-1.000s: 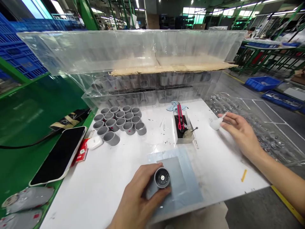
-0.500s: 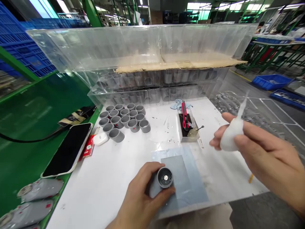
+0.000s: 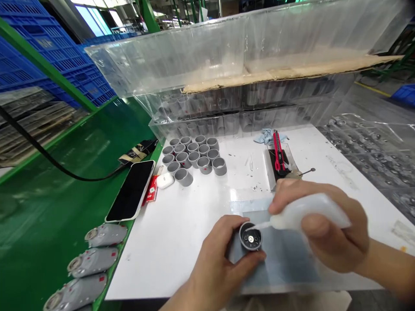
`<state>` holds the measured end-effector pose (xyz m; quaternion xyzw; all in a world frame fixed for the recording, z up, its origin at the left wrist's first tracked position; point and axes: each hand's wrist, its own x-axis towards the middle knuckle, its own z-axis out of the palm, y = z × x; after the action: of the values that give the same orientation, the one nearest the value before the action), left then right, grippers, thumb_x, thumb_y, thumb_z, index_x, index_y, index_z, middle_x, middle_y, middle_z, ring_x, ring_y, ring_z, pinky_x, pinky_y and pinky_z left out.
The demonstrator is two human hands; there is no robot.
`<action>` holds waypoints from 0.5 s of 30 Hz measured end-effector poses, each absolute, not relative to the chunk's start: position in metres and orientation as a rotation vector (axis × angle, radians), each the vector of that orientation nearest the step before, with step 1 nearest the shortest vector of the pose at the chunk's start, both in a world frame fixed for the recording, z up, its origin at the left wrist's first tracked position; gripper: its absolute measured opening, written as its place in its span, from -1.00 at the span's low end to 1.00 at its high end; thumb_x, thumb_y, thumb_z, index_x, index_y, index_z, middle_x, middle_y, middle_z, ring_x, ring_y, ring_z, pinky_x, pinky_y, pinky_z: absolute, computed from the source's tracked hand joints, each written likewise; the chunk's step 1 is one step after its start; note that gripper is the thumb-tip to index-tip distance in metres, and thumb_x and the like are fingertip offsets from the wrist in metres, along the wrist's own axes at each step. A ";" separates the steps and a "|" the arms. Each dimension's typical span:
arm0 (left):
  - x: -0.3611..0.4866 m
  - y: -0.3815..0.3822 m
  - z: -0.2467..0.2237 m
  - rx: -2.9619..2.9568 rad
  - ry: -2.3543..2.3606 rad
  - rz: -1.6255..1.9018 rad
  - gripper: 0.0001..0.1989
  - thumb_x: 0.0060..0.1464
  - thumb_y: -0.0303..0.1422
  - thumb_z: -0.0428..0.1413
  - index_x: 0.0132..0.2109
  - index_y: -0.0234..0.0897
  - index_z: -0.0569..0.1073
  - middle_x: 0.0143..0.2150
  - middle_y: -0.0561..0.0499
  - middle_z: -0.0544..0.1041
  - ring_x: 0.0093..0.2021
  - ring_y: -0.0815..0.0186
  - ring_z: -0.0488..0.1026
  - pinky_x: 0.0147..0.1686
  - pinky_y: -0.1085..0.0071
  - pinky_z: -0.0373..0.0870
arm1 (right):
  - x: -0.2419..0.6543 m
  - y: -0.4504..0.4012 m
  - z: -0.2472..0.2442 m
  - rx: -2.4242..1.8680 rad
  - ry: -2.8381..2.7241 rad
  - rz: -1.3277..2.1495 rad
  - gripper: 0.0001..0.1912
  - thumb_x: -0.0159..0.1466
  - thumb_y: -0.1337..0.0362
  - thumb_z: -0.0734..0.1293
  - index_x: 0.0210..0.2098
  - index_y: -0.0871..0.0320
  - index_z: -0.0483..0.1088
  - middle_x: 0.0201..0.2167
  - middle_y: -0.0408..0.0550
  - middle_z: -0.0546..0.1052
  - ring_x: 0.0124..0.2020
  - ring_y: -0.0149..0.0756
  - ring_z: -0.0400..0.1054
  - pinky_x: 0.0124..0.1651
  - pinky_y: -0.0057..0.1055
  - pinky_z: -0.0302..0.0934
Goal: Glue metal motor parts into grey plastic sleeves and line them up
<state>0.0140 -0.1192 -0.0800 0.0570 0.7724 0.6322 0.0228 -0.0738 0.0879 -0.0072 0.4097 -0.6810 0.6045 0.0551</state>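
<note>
My left hand (image 3: 223,259) is wrapped round a grey cylindrical housing (image 3: 250,236), keeping it upright over a blue sheet (image 3: 288,255) at the front of the white table. Inside the housing's open top is a black disc with a bright round centre. Fingers of my right hand (image 3: 333,229) squeeze a white squeeze bottle (image 3: 308,211), tilted to the left. Its thin nozzle reaches into the housing's opening near the inner rim. Whether any liquid comes out is too small to tell.
Several grey rings (image 3: 204,164) stand at the back left. A phone (image 3: 131,190) and a white case (image 3: 165,180) lie at the left edge. Behind my right hand, a red utility knife (image 3: 278,151) rests in a small clear box (image 3: 269,172). Clear plastic trays (image 3: 227,116) span the back.
My right hand has brought the bottle left and tipped it from nozzle-up to nozzle in the housing. The left hand still grips the housing. The view has turned left and tilted.
</note>
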 end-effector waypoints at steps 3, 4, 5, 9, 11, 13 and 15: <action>0.016 -0.121 -0.082 0.200 2.398 1.943 -0.60 0.28 -0.22 0.36 0.18 -0.08 0.47 0.05 0.01 0.53 0.00 0.19 0.48 0.01 0.31 0.40 | -0.078 0.080 -0.024 1.355 -2.065 1.666 -0.66 0.58 0.09 0.22 -0.16 0.21 0.45 -0.48 -0.12 0.38 -0.48 -0.44 0.25 -0.40 -0.40 0.14; 0.016 -0.121 -0.083 0.210 2.409 1.934 -0.60 0.29 -0.22 0.35 0.20 -0.06 0.46 0.06 0.02 0.53 0.01 0.19 0.49 0.03 0.30 0.41 | -0.079 0.078 -0.029 1.378 -2.059 1.601 -0.66 0.57 0.10 0.22 -0.17 0.23 0.44 -0.50 -0.13 0.36 -0.49 -0.45 0.23 -0.41 -0.41 0.12; 0.016 -0.121 -0.083 0.219 2.426 1.925 -0.60 0.30 -0.22 0.34 0.21 -0.02 0.46 0.07 0.04 0.53 0.02 0.20 0.50 0.05 0.30 0.42 | -0.080 0.076 -0.033 1.400 -2.040 1.548 -0.67 0.56 0.11 0.24 -0.19 0.24 0.43 -0.51 -0.14 0.36 -0.50 -0.45 0.21 -0.41 -0.41 0.11; 0.016 -0.120 -0.081 0.260 2.503 1.881 -0.58 0.31 -0.28 0.29 0.24 0.09 0.44 0.10 0.13 0.53 0.02 0.25 0.51 0.12 0.32 0.44 | -0.080 0.070 -0.043 1.440 -1.948 1.432 -0.68 0.56 0.10 0.25 -0.21 0.23 0.35 -0.47 -0.09 0.43 -0.49 -0.40 0.22 -0.41 -0.38 0.10; 0.016 -0.118 -0.081 0.285 2.526 1.861 -0.55 0.28 -0.35 0.26 0.24 0.12 0.43 0.10 0.17 0.53 0.03 0.28 0.51 0.10 0.35 0.45 | -0.080 0.069 -0.045 1.436 -1.956 1.417 -0.70 0.56 0.11 0.24 -0.20 0.21 0.34 -0.45 -0.07 0.45 -0.48 -0.38 0.24 -0.39 -0.37 0.12; 0.015 -0.117 -0.082 0.304 2.537 1.851 -0.51 0.24 -0.41 0.21 0.24 0.13 0.42 0.10 0.19 0.53 0.04 0.30 0.51 0.08 0.38 0.46 | -0.081 0.068 -0.046 1.431 -1.968 1.438 -0.73 0.55 0.13 0.25 -0.19 0.21 0.35 -0.44 -0.08 0.45 -0.47 -0.39 0.25 -0.38 -0.37 0.13; 0.014 -0.117 -0.083 0.307 2.551 1.849 -0.49 0.22 -0.44 0.18 0.25 0.12 0.41 0.10 0.19 0.53 0.04 0.31 0.51 0.07 0.39 0.47 | -0.081 0.068 -0.047 1.432 -1.963 1.450 -0.75 0.54 0.16 0.26 -0.18 0.22 0.36 -0.44 -0.08 0.46 -0.47 -0.39 0.25 -0.38 -0.37 0.12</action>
<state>0.0139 -0.1166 -0.0827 0.0969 0.8058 0.5841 -0.0119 -0.0815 0.0683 -0.0468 0.4999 -0.6852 0.5064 0.1555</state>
